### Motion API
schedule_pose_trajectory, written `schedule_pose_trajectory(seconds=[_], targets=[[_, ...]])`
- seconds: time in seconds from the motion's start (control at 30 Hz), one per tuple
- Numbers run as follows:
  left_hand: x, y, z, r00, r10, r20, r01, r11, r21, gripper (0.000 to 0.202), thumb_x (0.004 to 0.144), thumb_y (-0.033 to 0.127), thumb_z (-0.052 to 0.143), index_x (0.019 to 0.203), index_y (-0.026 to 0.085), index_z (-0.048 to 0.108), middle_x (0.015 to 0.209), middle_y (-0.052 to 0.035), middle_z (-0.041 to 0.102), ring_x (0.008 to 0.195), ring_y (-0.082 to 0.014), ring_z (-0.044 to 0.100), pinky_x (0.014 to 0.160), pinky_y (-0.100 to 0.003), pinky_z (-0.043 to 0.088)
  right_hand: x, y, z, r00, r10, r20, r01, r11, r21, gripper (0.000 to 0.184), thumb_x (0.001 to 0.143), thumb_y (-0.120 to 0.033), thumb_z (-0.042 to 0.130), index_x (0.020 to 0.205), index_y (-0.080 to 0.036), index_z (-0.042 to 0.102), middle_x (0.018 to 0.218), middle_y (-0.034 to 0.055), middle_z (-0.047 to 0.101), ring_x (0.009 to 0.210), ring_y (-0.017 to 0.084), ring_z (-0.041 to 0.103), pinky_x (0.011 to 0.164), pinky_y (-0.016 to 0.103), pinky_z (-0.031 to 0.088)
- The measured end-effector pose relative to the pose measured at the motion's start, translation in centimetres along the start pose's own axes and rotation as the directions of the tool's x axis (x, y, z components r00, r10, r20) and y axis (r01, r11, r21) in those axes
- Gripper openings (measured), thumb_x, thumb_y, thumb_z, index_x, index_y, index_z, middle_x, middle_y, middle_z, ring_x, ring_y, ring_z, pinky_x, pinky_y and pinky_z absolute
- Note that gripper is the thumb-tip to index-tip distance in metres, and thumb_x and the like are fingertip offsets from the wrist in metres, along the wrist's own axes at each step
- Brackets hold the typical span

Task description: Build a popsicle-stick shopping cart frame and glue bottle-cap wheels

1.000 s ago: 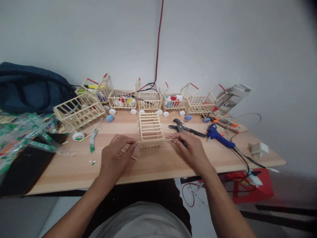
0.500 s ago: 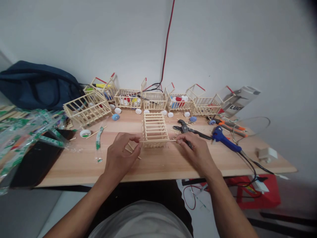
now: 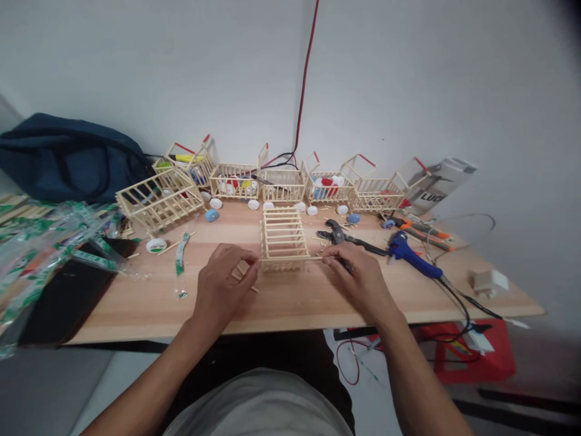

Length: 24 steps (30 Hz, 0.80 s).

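A thin wooden stick [image 3: 315, 258] runs along the near edge of a small stick-built basket frame [image 3: 284, 234] in front of me. At its left end my left hand [image 3: 227, 275] pinches it between thumb and fingers. My right hand [image 3: 356, 272] pinches the other end, just beyond the frame's right corner. Loose sticks [image 3: 251, 287] lie under my left hand. Black-handled pliers [image 3: 334, 232] rest on the table beyond my right hand, partly covered by it. A blue glue gun [image 3: 415, 257] lies to the right.
Several stick shopping carts [image 3: 285, 185] with white wheels line the wall. A tilted cart [image 3: 161, 200] stands at left. Plastic-wrapped sticks [image 3: 63, 248] and a dark bag [image 3: 72, 157] fill the left side. Orange-handled pliers [image 3: 426, 233] and a white adapter [image 3: 491, 281] lie at right.
Almost nothing differs. My left hand has shifted very slightly to the right; both hands still pinch the stick against the basket frame's near edge.
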<state>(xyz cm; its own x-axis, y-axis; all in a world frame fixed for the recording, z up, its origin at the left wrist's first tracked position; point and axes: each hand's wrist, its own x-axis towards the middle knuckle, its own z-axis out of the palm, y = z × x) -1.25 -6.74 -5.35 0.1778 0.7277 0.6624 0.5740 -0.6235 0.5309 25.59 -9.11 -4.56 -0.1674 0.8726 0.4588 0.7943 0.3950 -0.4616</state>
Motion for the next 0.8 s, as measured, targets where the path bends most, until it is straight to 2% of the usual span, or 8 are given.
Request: schedule_pose_trajectory(seconds=[0.8], targets=[[0.02, 0.05, -0.17, 1.0, -0.023, 0.009, 0.023, 0.999, 0.022, 0.007, 0.083, 0.014, 0.062, 0.08, 0.02, 0.062, 0.08, 0.001, 0.066, 0.081, -0.0152, 0.061, 0.074, -0.027, 0.046, 0.04, -0.11, 0.11, 1.0, -0.005, -0.024, 0.006, 1.0, 0.024, 0.014, 0.095, -0.026, 0.051, 0.091, -0.023, 0.063, 0.088, 0.0043, 0.071, 0.083, 0.021, 0.062, 0.081, 0.035, 0.04]])
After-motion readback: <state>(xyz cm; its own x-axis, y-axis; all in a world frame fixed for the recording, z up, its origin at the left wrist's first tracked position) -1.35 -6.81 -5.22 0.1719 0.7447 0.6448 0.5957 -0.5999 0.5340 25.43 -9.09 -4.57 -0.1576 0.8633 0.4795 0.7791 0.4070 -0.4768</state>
